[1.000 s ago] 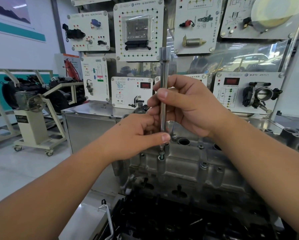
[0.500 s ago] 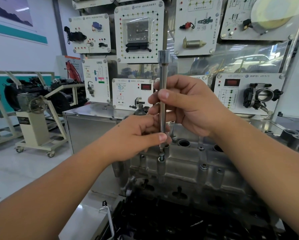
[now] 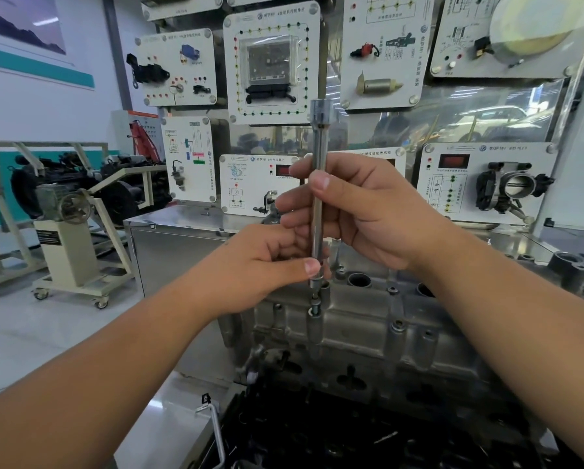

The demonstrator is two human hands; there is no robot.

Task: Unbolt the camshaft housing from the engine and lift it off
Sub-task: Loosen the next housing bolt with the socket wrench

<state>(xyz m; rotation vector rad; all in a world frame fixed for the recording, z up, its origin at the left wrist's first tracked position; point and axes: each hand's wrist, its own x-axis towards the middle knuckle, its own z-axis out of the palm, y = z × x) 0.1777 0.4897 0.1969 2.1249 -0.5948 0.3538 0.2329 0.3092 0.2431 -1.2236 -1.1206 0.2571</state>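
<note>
Both hands on the upright bar over a housing bolt.

The right hand (image 3: 361,211) grips the bar (image 3: 318,184) mid-shaft; the left hand (image 3: 270,265) pinches its lower end. The bar's long axis runs vertically, its tip meeting the bolt (image 3: 315,304) directly below the left hand's grip. The housing (image 3: 368,330) sits beneath, apparently on the engine, nearer the left hand.

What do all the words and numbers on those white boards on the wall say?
None can be read for sure.
White training panels: rows of Chinese characters, too blurred to quote.
Round badge on each panel, as by the throttle body panel: looks like a car maker's logo, too small to tell.
Red displays: dark, no digits show.
Black label on the engine stand: blurred.
</note>
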